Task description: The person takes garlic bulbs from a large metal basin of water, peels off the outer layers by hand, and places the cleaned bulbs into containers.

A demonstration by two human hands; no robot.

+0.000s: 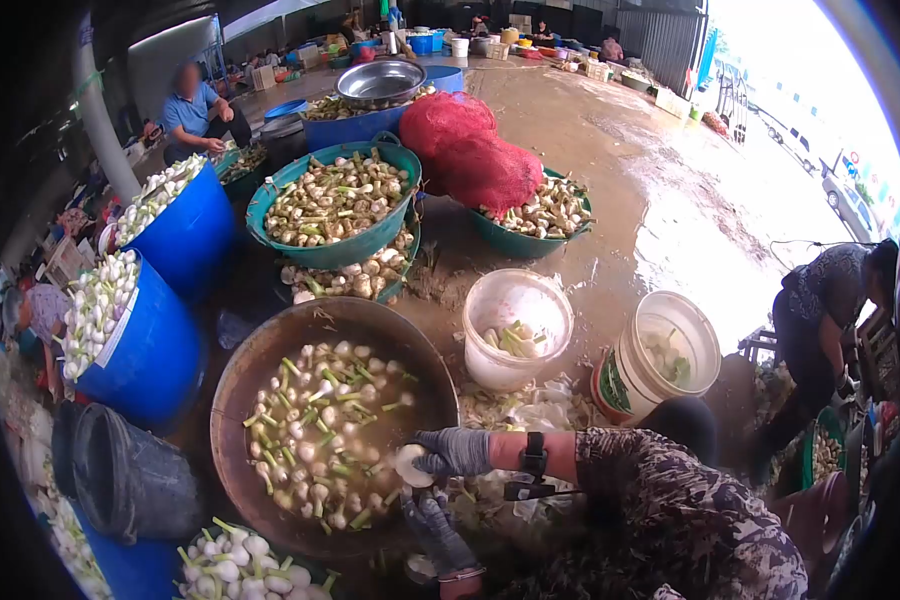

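My right hand (455,452), in a grey glove with a dark band at the wrist, reaches in from the right over the rim of a big brown tub (235,410). Its fingers are closed on a pale round bulb (414,466), probably garlic. Just below it, my left hand (440,530), also gloved, is near the tub's edge with fingers bent; what they hold is hidden. Cloudy water in the tub carries many white garlic bulbs (320,430) with short green stems. A pale round object (420,568), partly hidden, lies below my left hand.
Blue barrels (150,350) heaped with bulbs and a dark bucket (135,470) stand left. Green basins (335,240) and red mesh sacks (485,165) are beyond. White buckets (518,375) and peelings (540,410) lie right of the tub. Other people (195,110) work nearby on wet ground.
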